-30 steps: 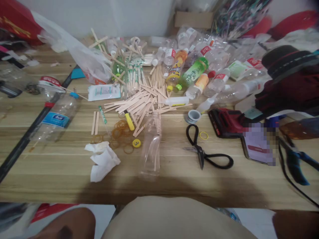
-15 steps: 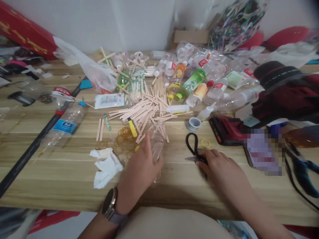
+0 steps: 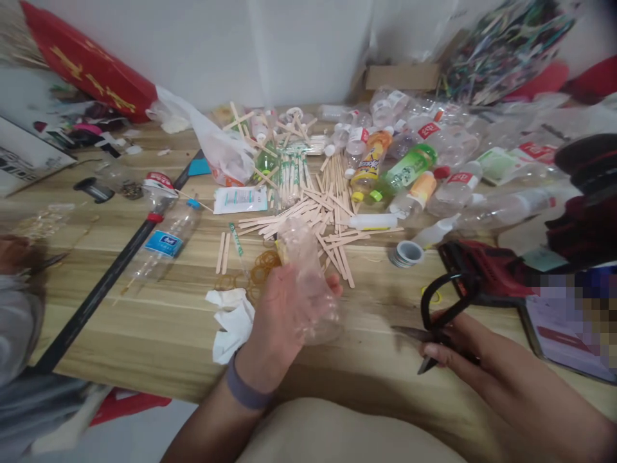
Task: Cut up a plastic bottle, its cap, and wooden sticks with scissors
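Left hand [image 3: 277, 312] is clamped on a clear plastic bottle [image 3: 311, 289], palm against its side and fingertips curled round the other side; the bottle is tilted over the near middle of the desk [image 3: 366, 360], in front of the pile of wooden sticks [image 3: 308, 206]. Right hand [image 3: 486, 360] is closed on the black-handled scissors [image 3: 428, 335], whose blades stand apart and point toward the bottle without touching it. Left of the bottle are a heap of rubber bands [image 3: 264, 267] and a crumpled white tissue [image 3: 234, 328], with two loose sticks [image 3: 222, 253] lying side by side farther out. Beyond the scissors sits a grey roll [image 3: 407, 253], and a red and black power tool [image 3: 486, 273] lies near a phone [image 3: 571, 334] (part of its screen is blurred into blocks). More plastic bottles [image 3: 409, 170], some with green, orange or red labels, crowd the back right of the desk, while a blue-labelled bottle [image 3: 164, 243] lies to the left, beside a long black bar [image 3: 103, 292]. At the far left edge, another person's hand [image 3: 14, 254] is partly in view.
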A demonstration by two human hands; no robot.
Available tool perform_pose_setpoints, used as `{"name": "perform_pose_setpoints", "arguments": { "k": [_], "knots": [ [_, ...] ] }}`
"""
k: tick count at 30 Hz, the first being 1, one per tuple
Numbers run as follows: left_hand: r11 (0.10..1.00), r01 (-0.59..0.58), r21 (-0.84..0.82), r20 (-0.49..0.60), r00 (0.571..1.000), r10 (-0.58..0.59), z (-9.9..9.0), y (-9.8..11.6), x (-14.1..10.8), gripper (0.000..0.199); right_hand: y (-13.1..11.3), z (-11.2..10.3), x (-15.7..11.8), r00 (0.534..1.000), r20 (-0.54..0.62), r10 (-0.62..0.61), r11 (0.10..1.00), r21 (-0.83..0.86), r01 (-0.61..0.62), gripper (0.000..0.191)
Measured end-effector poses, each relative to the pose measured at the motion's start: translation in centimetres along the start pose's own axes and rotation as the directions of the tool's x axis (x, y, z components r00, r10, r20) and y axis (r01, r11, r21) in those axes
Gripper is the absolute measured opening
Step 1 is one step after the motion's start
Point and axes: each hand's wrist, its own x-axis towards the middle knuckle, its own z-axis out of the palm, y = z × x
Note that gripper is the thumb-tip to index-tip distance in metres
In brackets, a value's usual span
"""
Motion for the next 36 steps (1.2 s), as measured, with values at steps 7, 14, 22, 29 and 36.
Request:
{"name": "perform_pose_setpoints", "arguments": {
  "k": [7, 14, 22, 29, 36],
  "knots": [
    [0.996, 0.043, -0.084, -0.136, 0.989, -0.054, 2.4, 1.0, 0.4, 0.029, -5.1, 0.4, 0.3, 0.918, -0.188, -0.348, 0.938, -0.073, 0.34, 0.014],
    [0.991, -0.004, -0.13, -0.208, 0.978, -0.023, 3.7, 0.6, 0.2, 0.044, -7.9, 2.8, 0.8, 0.889, -0.216, -0.404, 0.909, 0.01, 0.416, 0.01],
    [0.994, -0.04, -0.107, -0.198, 0.98, 0.018, 3.9, 0.0, 0.1, 0.045, -8.2, 3.9, 1.8, 0.804, -0.281, -0.525, 0.85, -0.23, 0.474, 0.026],
    [0.995, -0.083, -0.063, -0.133, 0.988, 0.074, 3.3, -0.2, 0.4, 0.039, -9.2, 3.6, 2.8, 0.764, -0.264, -0.588, 0.792, -0.379, 0.479, 0.036],
    [0.991, -0.118, -0.059, -0.125, 0.986, 0.11, 3.1, -0.5, 0.6, 0.027, -9.6, 3.1, 2.9, 0.757, -0.226, -0.613, 0.761, -0.424, 0.49, 0.044]
  ]
}}
